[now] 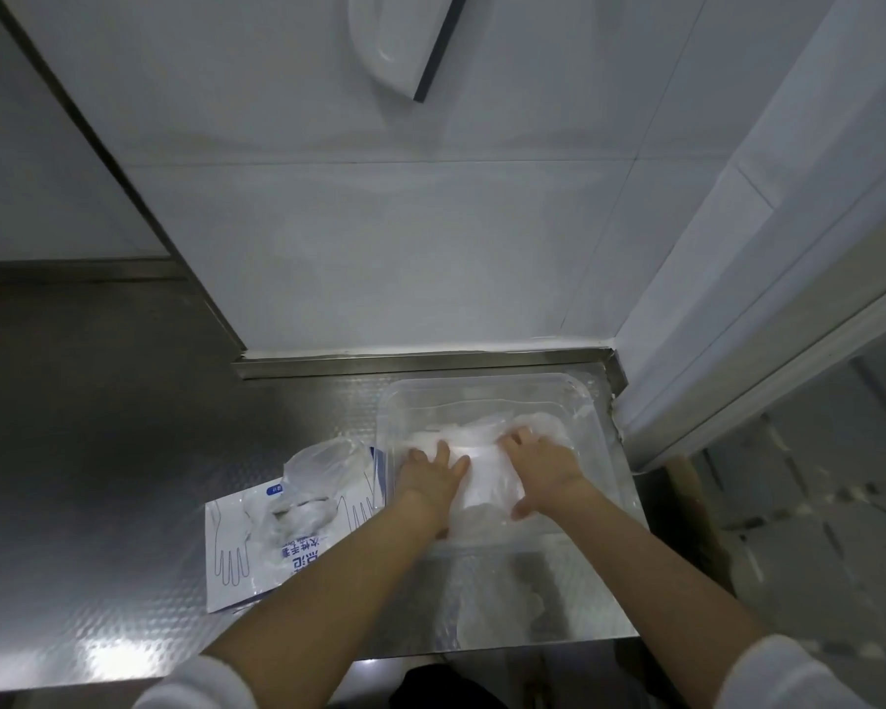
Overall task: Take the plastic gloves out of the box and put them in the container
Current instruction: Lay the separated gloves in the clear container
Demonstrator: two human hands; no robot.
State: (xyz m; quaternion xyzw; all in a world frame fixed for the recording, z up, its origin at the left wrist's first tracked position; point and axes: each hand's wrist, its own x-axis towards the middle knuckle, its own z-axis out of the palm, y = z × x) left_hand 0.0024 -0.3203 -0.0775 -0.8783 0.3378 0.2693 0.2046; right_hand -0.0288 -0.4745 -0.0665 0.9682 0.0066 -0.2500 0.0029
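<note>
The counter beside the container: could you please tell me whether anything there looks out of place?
Yes. The glove box lies flattened on the counter left of the container, and crumpled clear plastic sits loose on top of it, outside the container; whether that is gloves or wrapping, I cannot tell.

The white glove package (236,550) bears blue Chinese characters (303,550), upside down from here and partly hidden by a forearm, too blurred to read. Its small blue tag (276,489) is also unreadable.

a commercial kitchen: embossed stainless steel counter (98,452) against white tiled walls (379,237).
</note>
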